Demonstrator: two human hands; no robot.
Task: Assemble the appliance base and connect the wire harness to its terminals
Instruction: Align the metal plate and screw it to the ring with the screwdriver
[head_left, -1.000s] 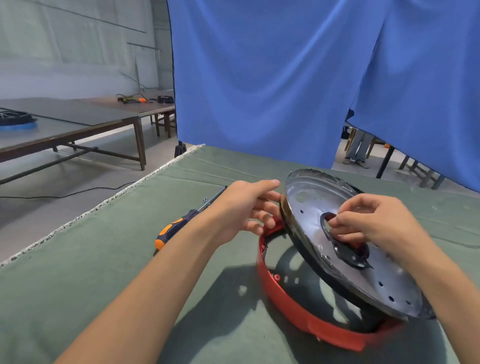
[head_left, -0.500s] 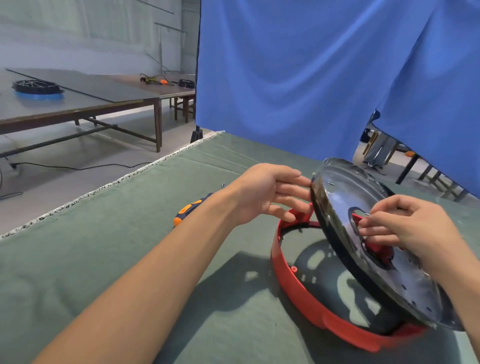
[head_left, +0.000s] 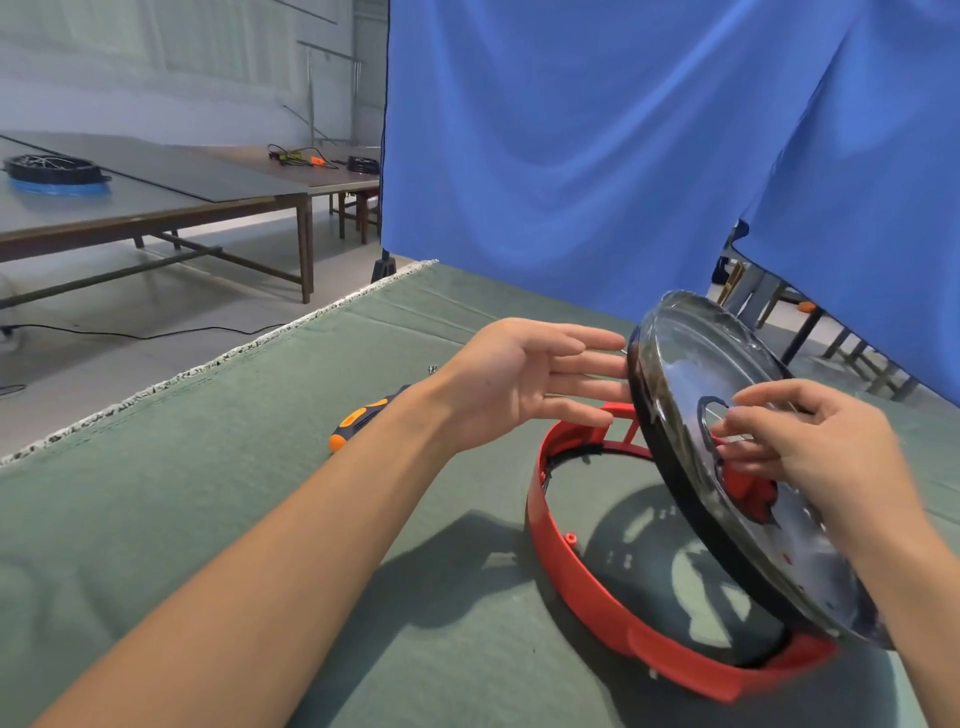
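Observation:
A red plastic base ring (head_left: 571, 564) lies on the green cloth. A shiny round metal plate (head_left: 685, 364) with a dark rim stands tilted over it, its lower edge resting inside the ring at the near right. My right hand (head_left: 815, 452) holds the plate with fingers hooked at its centre hole, where red plastic shows through. My left hand (head_left: 524, 384) is flat with straight fingers, the fingertips at the plate's upper left rim. No wire harness is visible.
An orange and black screwdriver (head_left: 358, 421) lies on the green cloth (head_left: 208, 519), partly behind my left wrist. Something small and metallic (head_left: 431, 369) lies near it. A blue curtain (head_left: 571, 130) hangs behind. Wooden tables (head_left: 156, 197) stand far left.
My left hand's fingers have straightened from curling at the plate's rim. The plate has tipped up more steeply, with my right hand staying at the centre hole.

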